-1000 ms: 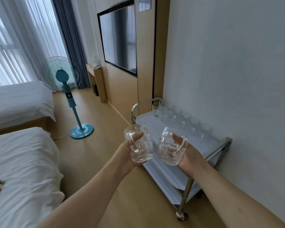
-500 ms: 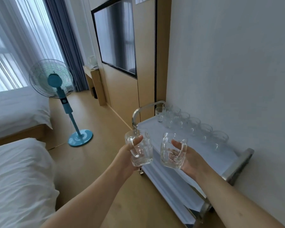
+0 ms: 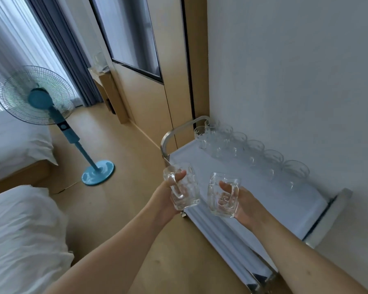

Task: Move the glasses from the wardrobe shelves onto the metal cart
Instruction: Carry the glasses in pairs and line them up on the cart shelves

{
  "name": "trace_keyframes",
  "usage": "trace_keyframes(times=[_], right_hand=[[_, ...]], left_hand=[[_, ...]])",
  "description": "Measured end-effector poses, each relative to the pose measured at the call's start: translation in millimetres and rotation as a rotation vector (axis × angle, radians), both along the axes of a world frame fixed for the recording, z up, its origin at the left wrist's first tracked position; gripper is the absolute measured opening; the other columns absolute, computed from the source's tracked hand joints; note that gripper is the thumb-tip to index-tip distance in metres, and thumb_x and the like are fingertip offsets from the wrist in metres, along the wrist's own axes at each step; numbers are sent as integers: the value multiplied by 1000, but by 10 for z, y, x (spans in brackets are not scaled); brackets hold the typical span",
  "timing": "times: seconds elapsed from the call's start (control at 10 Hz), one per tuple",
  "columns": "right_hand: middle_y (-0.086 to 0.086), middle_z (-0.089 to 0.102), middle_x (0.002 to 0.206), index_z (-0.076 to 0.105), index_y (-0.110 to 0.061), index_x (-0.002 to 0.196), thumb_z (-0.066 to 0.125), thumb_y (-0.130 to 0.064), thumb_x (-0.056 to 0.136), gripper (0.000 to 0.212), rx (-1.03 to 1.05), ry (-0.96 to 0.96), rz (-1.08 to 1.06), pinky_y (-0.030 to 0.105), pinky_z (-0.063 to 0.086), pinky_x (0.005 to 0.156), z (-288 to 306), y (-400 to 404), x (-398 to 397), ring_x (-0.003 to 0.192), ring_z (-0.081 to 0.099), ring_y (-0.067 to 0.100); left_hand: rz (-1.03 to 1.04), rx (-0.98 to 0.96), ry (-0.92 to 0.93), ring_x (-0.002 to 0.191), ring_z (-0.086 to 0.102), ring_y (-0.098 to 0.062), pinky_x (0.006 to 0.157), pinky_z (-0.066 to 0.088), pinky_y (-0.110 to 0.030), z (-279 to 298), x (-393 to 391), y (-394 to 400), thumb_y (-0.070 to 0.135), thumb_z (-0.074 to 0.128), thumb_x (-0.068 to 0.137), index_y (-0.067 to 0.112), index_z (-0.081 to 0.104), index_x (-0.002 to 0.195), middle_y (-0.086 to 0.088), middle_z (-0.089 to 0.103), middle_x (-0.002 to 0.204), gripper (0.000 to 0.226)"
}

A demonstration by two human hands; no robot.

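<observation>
Head view: hands [image 3: 168, 200] [image 3: 245, 205] each grip a glass mug [image 3: 184, 187] [image 3: 222, 195] over the cart [image 3: 274, 200] beside the wall [image 3: 295, 71].

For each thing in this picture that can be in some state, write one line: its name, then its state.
Left hand: grips the handle of the left glass mug, held upright above the floor.
Right hand: grips the handle of the right glass mug, held upright over the cart.
Row of glasses: standing upright on the cart top, along the wall.
Metal cart: parked against the wall.
Fan: standing; whether it runs is unclear.
</observation>
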State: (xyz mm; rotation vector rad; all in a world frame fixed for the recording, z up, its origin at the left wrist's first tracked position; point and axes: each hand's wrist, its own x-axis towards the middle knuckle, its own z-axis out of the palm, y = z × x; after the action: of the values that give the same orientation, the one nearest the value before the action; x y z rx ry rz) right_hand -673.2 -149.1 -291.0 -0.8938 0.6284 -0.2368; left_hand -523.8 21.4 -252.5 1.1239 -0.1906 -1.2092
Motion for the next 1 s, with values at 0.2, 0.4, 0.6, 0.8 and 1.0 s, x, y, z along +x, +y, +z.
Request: trace_keyframes(times=[0.2, 0.4, 0.6, 0.8, 1.0], right_hand=[[0, 64, 74, 63, -10, 99, 95, -16, 50, 59, 25, 4, -62, 36, 50, 72, -54, -252, 86, 63, 62, 16], [3, 72, 81, 67, -12, 96, 87, -19, 59, 42, 56, 22, -215, 31, 55, 60, -199, -481, 351, 65, 66, 17], [4, 73, 100, 67, -15, 102, 84, -29, 69, 41, 100, 62, -411, 34, 54, 64, -427, -678, 688, 76, 66, 17], [9, 68, 80, 71, -17, 67, 94, -23, 40, 36, 67, 143, -513, 33, 55, 56, -405, -756, 1033, 57, 61, 21], [11, 72, 91, 71, -10, 96, 97, -32, 40, 66, 54, 377, -587, 37, 55, 73, -628, -827, 1153, 72, 68, 22]], left_hand=[[-72, 46, 45, 43, 59, -14, 44, 49, -23, -173, 261, -448, 26, 52, 102, 6, 68, 66, -3, 61, 55, 44], [-127, 189, 5, 65, 65, -22, 64, 53, -33, -495, 724, -1017, 29, 86, 73, 6, 68, 97, -8, 69, 75, 38], [-235, 273, -48, 112, 67, -43, 95, 57, -52, -729, 1287, -1513, 35, 95, 59, 4, 67, 129, -25, 68, 125, 81], [-288, 326, -116, 99, 70, -40, 85, 60, -49, -980, 1715, -1964, 37, 100, 41, 1, 64, 125, -23, 70, 112, 99], [-341, 383, -274, 96, 66, -19, 81, 54, -37, -1221, 1862, -2201, 11, 95, 63, 16, 53, 112, -4, 68, 106, 65]])
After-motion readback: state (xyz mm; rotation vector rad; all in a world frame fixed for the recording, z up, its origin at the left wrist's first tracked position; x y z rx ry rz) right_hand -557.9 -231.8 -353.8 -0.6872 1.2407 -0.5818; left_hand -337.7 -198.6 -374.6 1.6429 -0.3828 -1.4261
